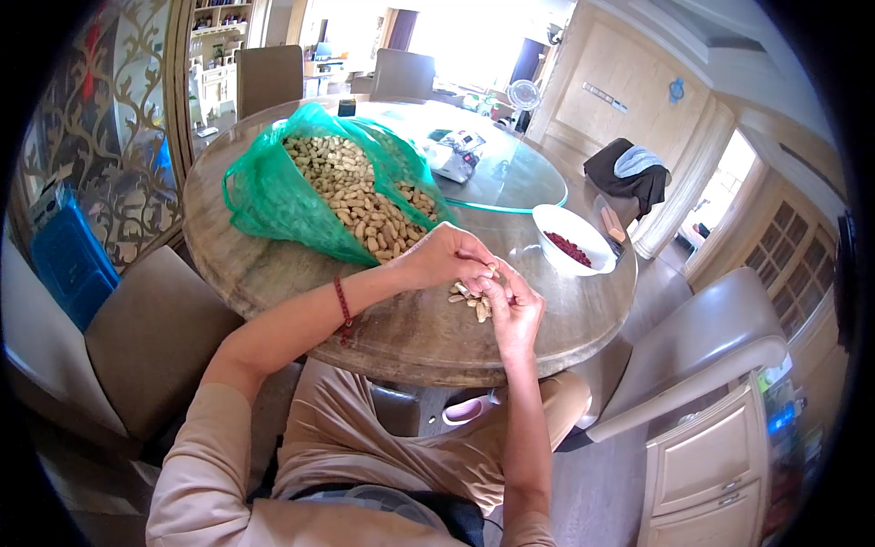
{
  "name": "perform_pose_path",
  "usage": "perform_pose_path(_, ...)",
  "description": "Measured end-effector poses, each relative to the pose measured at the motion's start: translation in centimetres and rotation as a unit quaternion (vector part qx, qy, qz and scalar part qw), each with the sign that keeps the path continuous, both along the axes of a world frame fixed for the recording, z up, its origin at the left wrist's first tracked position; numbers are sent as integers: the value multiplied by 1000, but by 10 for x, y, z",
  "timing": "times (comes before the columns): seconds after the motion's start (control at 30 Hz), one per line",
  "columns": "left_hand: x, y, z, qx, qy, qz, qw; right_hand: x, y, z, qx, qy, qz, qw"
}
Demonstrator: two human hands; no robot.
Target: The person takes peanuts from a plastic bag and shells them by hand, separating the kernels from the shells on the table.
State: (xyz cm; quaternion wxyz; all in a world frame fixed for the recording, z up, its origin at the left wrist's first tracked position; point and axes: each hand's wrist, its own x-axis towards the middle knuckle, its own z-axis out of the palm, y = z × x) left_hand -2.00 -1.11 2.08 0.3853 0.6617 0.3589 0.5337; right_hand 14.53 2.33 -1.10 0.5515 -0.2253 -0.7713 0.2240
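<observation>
Two bare hands meeting over the near edge of a round stone-topped surface (273,273). Left hand (444,257) arched, its fingers (474,259) pressed together and pinching one peanut (491,268) by its upper end. Right hand (512,308) just below, palm turned up, thumb and forefinger closed on the same peanut from underneath. One red cord bracelet (343,304) around the left wrist.

Directly under the hands, touching the surface, one small heap of broken shells (467,297); too many and too small for an exact count, roughly a handful. To the left and behind, one open green plastic bag (273,196) lying on its side, full of unshelled peanuts (355,196), far too many for counting. To the right, well apart from the hands, one white bowl (558,224) near the edge, holding a patch of red kernels (569,249). Beyond, one round glass turntable (519,178) in the middle. Four padded chairs around: two far, one at left, one at right.
</observation>
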Motion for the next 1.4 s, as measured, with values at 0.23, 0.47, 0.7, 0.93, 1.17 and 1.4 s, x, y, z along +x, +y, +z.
perform_pose_path(0.23,4,2,-7,62,66,34,995,-1,-9,7,-82,-23,27,996)
perform_pose_path(0.47,9,-1,-10,110,90,86,986,-1,-14,11,-35,6,54,998)
perform_pose_path(0.7,12,-1,-10,96,64,88,989,-4,-13,11,-20,31,58,998)
perform_pose_path(0.93,8,3,-7,64,-47,8,997,-3,5,-3,-53,113,20,992)
perform_pose_path(1.17,8,2,-8,42,-57,3,997,-3,4,-2,-95,118,48,987)
perform_pose_path(1.4,6,3,-11,54,-19,29,998,-2,2,-2,-95,85,36,991)
